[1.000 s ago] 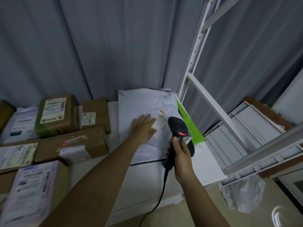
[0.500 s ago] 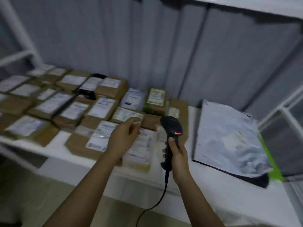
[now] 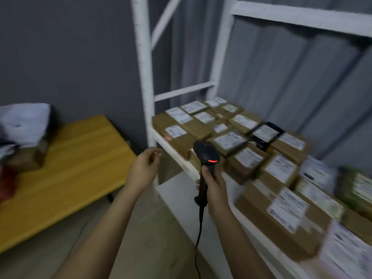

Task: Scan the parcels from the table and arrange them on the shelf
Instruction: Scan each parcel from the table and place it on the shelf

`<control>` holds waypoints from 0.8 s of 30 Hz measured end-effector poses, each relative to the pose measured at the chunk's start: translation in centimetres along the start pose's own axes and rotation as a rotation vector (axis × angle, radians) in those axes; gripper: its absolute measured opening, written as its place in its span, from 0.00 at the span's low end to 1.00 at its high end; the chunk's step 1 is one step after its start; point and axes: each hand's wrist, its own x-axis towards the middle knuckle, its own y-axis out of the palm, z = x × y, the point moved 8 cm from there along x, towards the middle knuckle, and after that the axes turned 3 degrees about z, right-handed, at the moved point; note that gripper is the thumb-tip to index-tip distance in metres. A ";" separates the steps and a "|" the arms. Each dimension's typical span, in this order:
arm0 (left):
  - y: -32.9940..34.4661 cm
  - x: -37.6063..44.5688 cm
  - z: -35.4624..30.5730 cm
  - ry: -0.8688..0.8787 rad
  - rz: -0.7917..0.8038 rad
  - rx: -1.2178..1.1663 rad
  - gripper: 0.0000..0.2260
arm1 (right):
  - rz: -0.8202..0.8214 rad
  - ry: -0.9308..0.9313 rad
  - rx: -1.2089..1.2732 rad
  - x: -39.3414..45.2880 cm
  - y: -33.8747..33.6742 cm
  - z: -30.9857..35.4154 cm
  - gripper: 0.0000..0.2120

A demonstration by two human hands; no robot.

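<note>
My right hand point(image 3: 213, 186) grips the handle of a black barcode scanner point(image 3: 205, 156) with a red light lit and a cable hanging down. My left hand point(image 3: 144, 168) hangs empty in the air, fingers loosely curled and apart, just left of the shelf's front edge. Several brown cardboard parcels point(image 3: 247, 162) with white labels cover the white shelf point(image 3: 177, 156) on the right. At the far left, a yellow wooden table point(image 3: 70, 168) carries a white bag parcel point(image 3: 26, 123) and a brown box point(image 3: 28, 156). The picture is blurred by motion.
White shelf uprights point(image 3: 142, 67) and crossbars rise behind the parcels. A grey curtain hangs at the back. A green parcel point(image 3: 356, 190) lies at the shelf's right end. A red thing point(image 3: 6, 184) sits at the table's left edge. Bare floor lies between table and shelf.
My view has swung left along the shelf, bringing the yellow table into sight. My left hand has come off the parcels and hangs free. The scanner stays in my right hand.
</note>
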 end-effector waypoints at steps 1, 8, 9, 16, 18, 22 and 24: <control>-2.2 0.1 1.9 -0.046 -0.047 0.002 0.08 | 0.046 0.005 -0.017 0.3 2.7 0.0 0.03; -15.7 -2.2 13.5 -0.330 -0.323 0.030 0.07 | 0.414 0.059 0.028 2.8 21.2 -1.3 0.06; -17.3 -2.6 15.0 -0.368 -0.350 0.037 0.07 | 0.459 0.053 0.025 3.2 23.7 -1.6 0.06; -27.4 -1.9 23.0 -0.541 -0.544 0.125 0.09 | 0.728 0.066 -0.076 7.2 38.7 -3.9 0.06; -30.0 -0.7 24.5 -0.569 -0.581 0.164 0.10 | 0.769 0.069 -0.102 9.2 42.3 -4.4 0.06; -34.2 2.0 27.9 -0.629 -0.609 0.203 0.09 | 0.781 0.085 -0.148 13.9 48.1 -5.2 0.05; -35.8 3.2 29.7 -0.645 -0.628 0.227 0.10 | 0.794 0.094 -0.170 16.1 50.8 -5.9 0.04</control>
